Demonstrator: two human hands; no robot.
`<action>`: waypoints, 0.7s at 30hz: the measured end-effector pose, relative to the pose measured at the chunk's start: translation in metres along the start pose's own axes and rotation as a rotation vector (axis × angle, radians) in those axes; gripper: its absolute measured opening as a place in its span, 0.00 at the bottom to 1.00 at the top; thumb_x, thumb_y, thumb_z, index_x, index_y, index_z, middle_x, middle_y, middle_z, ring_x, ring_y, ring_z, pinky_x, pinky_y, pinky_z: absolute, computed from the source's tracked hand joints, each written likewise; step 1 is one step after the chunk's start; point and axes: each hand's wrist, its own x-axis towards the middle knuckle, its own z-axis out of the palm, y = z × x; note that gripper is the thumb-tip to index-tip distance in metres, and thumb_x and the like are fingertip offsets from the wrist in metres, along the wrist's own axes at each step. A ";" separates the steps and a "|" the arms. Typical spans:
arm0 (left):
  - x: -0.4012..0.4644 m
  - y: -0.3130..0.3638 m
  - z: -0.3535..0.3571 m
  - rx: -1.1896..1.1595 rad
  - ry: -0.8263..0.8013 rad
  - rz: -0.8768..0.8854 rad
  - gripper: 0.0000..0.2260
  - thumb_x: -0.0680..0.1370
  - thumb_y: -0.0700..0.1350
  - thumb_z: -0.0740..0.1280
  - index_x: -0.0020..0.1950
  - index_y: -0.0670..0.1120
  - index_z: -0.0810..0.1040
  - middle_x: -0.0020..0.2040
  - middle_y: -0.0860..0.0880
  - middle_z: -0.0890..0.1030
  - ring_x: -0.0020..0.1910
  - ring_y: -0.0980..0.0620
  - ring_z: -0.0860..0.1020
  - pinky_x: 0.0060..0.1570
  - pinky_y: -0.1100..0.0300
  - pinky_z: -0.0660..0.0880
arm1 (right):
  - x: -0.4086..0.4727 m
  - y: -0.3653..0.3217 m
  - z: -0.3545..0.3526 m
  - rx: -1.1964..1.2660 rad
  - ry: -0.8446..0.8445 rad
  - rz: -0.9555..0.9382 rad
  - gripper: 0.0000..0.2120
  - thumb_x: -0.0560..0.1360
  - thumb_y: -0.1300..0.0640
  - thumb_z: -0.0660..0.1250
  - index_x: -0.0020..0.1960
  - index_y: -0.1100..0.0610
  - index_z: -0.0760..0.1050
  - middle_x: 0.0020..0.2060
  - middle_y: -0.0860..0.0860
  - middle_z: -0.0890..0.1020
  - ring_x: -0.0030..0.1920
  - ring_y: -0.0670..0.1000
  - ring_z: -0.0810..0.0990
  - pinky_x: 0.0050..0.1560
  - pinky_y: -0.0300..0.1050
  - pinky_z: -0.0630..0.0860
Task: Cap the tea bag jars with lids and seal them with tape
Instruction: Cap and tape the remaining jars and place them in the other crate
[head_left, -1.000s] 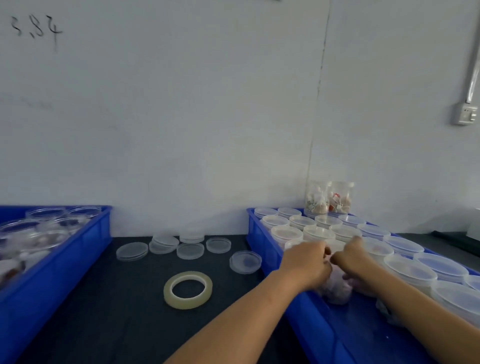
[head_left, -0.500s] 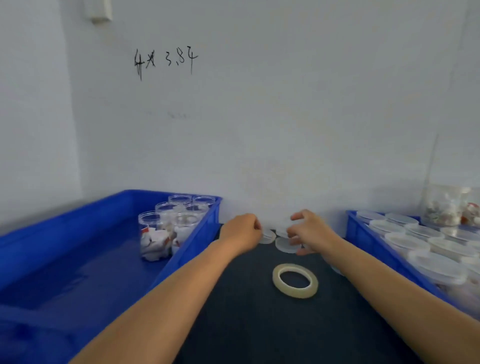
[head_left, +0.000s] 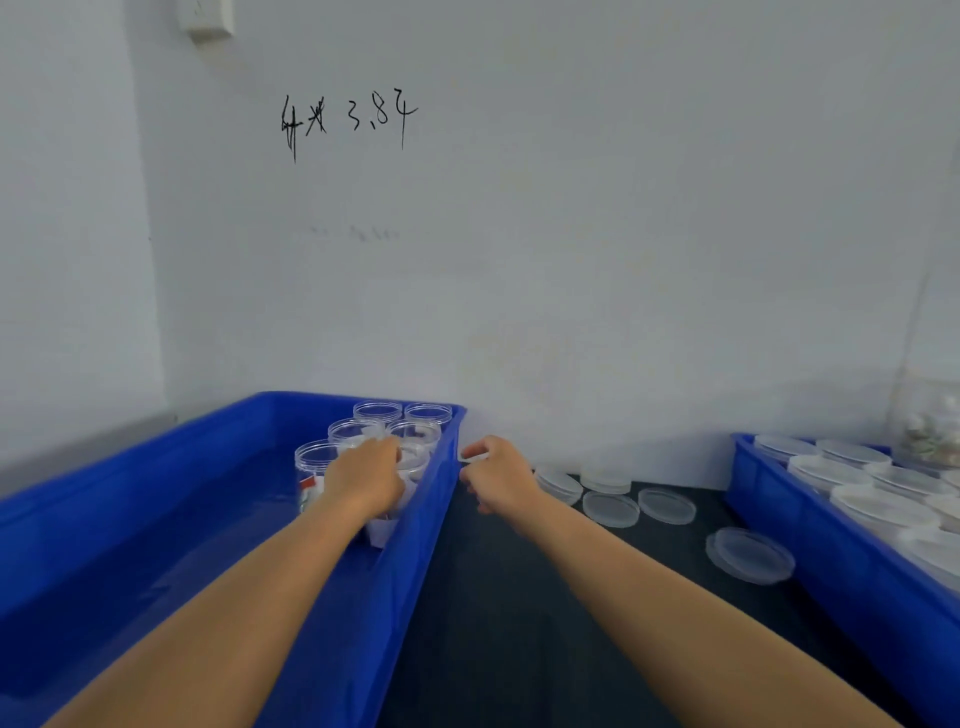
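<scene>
- Your left hand (head_left: 366, 480) reached into the blue bin (head_left: 156, 499) at nine o'clock, fingers curled around an open jar (head_left: 410, 467) in the cluster of clear jars (head_left: 358, 434) at that bin's far corner.
- Your right hand (head_left: 501, 480) hovered just right of that bin's wall, pinching a clear lid (head_left: 474, 457) between thumb and forefinger.
- Spare lids (head_left: 610, 506) lay on the dark table (head_left: 519, 623) toward two o'clock.
- Capped jars (head_left: 852, 475) filled the other blue bin (head_left: 831, 561) at three o'clock.
</scene>
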 end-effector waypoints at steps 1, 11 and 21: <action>0.003 -0.004 0.003 0.012 -0.014 -0.005 0.15 0.77 0.38 0.64 0.63 0.47 0.73 0.61 0.47 0.77 0.55 0.48 0.78 0.48 0.57 0.72 | 0.003 0.000 0.004 -0.004 -0.002 -0.022 0.15 0.75 0.66 0.60 0.60 0.58 0.73 0.42 0.52 0.76 0.39 0.49 0.74 0.38 0.42 0.72; 0.003 -0.009 0.014 -0.018 0.140 0.005 0.05 0.78 0.39 0.65 0.43 0.47 0.72 0.46 0.50 0.81 0.47 0.52 0.80 0.42 0.60 0.71 | 0.007 0.004 0.038 -0.192 -0.185 -0.136 0.27 0.75 0.67 0.58 0.72 0.50 0.67 0.70 0.57 0.68 0.68 0.62 0.68 0.67 0.58 0.69; -0.028 0.054 -0.075 -0.188 0.582 0.303 0.04 0.78 0.40 0.67 0.43 0.46 0.76 0.41 0.52 0.80 0.32 0.62 0.70 0.33 0.66 0.63 | -0.013 -0.021 0.007 0.099 0.224 -0.388 0.43 0.73 0.55 0.72 0.78 0.47 0.47 0.72 0.51 0.66 0.71 0.54 0.65 0.70 0.58 0.64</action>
